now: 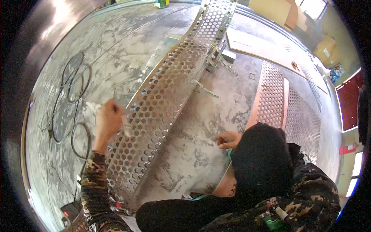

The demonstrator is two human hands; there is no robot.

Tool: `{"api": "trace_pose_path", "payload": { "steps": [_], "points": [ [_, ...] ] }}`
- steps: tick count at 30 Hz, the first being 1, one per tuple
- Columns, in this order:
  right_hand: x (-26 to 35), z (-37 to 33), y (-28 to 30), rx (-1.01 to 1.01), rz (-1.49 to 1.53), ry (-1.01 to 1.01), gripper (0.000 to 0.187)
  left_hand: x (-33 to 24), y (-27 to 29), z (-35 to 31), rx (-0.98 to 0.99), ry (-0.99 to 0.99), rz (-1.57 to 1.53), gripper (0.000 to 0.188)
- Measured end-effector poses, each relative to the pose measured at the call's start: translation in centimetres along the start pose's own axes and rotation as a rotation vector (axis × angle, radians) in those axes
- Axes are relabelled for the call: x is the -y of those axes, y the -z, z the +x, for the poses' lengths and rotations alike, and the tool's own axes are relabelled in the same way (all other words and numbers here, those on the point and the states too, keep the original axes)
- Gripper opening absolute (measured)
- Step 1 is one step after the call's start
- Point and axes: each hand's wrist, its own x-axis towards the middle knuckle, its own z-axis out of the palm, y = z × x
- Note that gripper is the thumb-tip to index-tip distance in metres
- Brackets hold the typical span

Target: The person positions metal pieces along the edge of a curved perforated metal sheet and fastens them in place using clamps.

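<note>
A long perforated metal panel (164, 83), dusty and full of round holes, runs from near my left arm up to the top of the view. Over its near left edge, my left hand (107, 120) is closed around a small pale flat piece (126, 127), blurred by motion; its exact kind cannot be made out. My right hand (228, 139) hangs beside my raised, black-clad knee (262, 162), fingers curled in and apart from the panel. Nothing shows in it, and the knee hides its forearm. Clamps (205, 89) grip the panel's right edge.
Black cable loops (73, 96) lie on the dusty floor at left. More perforated panels (270, 92) rest at right, below a pale board (262, 48). Cardboard (325, 49) stands along the far right wall. A green-yellow container (162, 3) is at the top.
</note>
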Motion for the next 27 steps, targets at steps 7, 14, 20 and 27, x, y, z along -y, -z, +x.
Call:
{"api": "trace_pose_path", "payload": {
  "steps": [7,14,20,27],
  "points": [
    [-1.0,6.5,-5.5,0.021,0.409,0.177,0.081,-11.9,-13.3,-7.3,0.486,0.295,-0.413,0.029],
    [2.7,8.9,-3.2,0.233,0.706,-0.131,0.051,-14.2,-18.2,-8.4,0.356,0.383,-0.363,0.029],
    [1.4,11.1,0.7,-0.043,0.432,-0.429,0.026,-16.1,-22.8,-7.0,0.269,0.318,-0.400,0.034],
    [0.8,14.6,3.1,0.111,0.266,-0.463,0.019,-13.9,-29.3,-8.4,0.132,0.997,-0.808,0.057]
  ]
}}
